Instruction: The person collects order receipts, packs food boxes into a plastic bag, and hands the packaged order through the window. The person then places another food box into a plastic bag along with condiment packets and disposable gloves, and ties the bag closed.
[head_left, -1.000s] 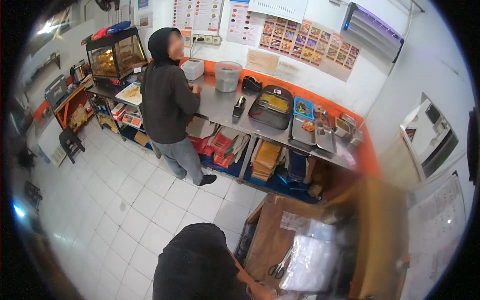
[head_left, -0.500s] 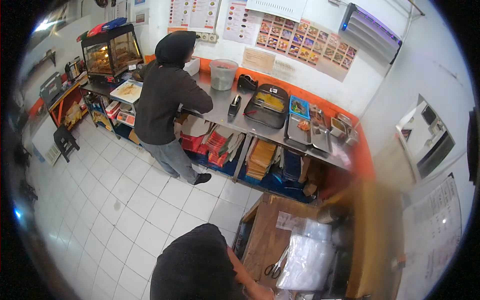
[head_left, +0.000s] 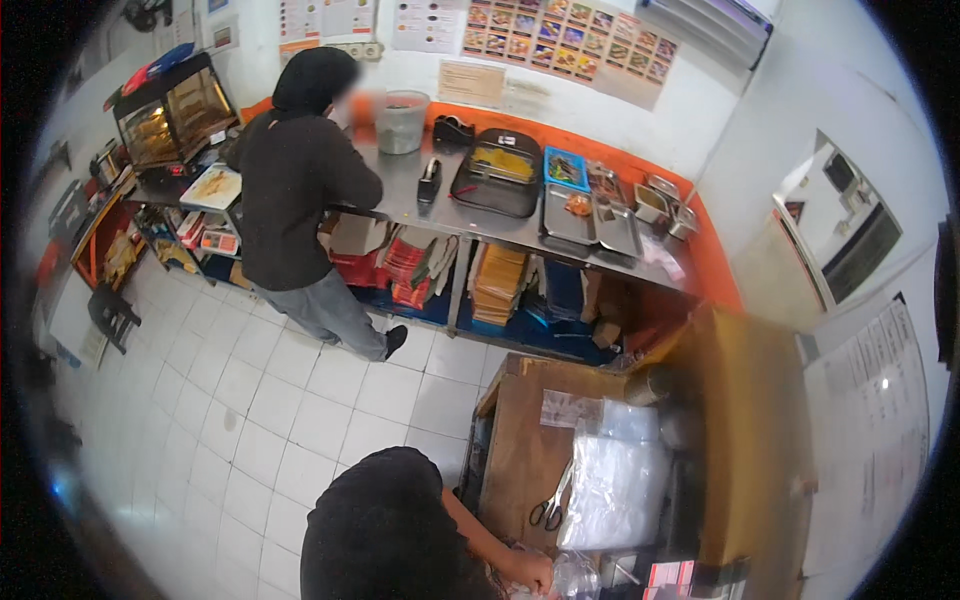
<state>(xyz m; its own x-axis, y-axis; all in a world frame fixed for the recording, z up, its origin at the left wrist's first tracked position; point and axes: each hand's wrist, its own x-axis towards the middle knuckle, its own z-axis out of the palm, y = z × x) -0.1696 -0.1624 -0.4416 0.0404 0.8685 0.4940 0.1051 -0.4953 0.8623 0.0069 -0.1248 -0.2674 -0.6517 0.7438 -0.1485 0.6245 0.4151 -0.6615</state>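
Note:
My left arm, in a loose black sleeve, comes in at the lower edge and bends toward the wooden table. At the bottom of the view, my left hand point(head_left: 532, 571) is closed on crinkled clear plastic, seemingly a clear plastic bag point(head_left: 576, 575); the lower part is cut off by the frame edge. Just beyond it lies a stack of clear plastic bags point(head_left: 612, 490). Scissors point(head_left: 547, 512) with black handles rest beside the stack, partly covered by it. My right hand does not show.
The wooden table point(head_left: 515, 440) is bounded on the right by a blurred yellow-brown panel point(head_left: 740, 430). Beyond it, a steel counter point(head_left: 400, 185) holds trays, a tape dispenser point(head_left: 429, 182) and a bucket point(head_left: 402, 125). A co-worker point(head_left: 305, 190) in dark clothes stands at it.
The view has shifted, so the counter and co-worker sit farther left and higher. My left hand shows more fully, with more of the clear plastic beside it; red-and-white packets have come into view.

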